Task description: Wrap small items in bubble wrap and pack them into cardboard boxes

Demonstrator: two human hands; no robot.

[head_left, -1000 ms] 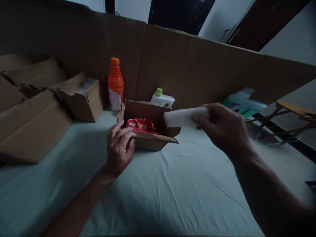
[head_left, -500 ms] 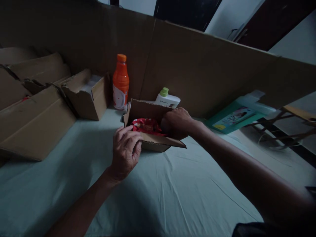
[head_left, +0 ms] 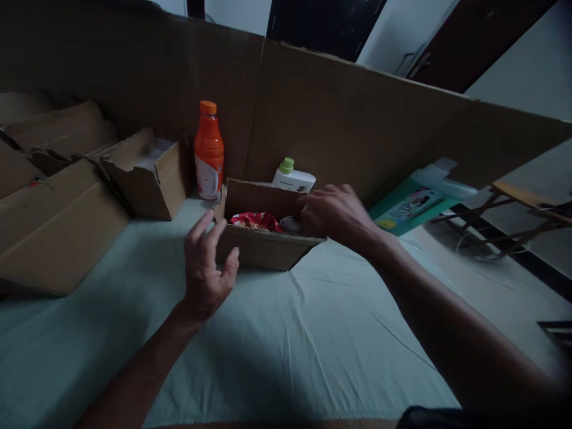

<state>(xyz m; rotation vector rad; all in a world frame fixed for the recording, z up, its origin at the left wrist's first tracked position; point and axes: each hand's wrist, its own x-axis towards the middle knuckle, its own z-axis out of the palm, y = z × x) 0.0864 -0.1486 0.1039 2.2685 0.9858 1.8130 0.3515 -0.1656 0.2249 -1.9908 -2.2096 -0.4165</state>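
Note:
A small open cardboard box (head_left: 257, 250) stands on the cloth in front of me. Inside it lies a crinkled red packet (head_left: 255, 221), with a small greyish thing (head_left: 290, 224) beside it that I cannot make out. My left hand (head_left: 206, 268) is open at the box's left front corner, fingers apart and holding nothing. Over the right end of the box is my right hand (head_left: 335, 211), its fingers bent down toward the inside. Blur and the hand itself hide the fingertips, so whether they grip anything cannot be told.
Behind the box stand an orange bottle (head_left: 209, 152) and a white bottle with a green cap (head_left: 292, 177). A teal jug (head_left: 415, 199) leans at the right. Several cardboard boxes (head_left: 62, 220) sit at the left. A tall cardboard wall (head_left: 339, 107) closes off the back.
My left hand has let go of the box's front flap and drawn back left, fingers spreading. The flap stands more upright. My right hand has risen partly out of the box.

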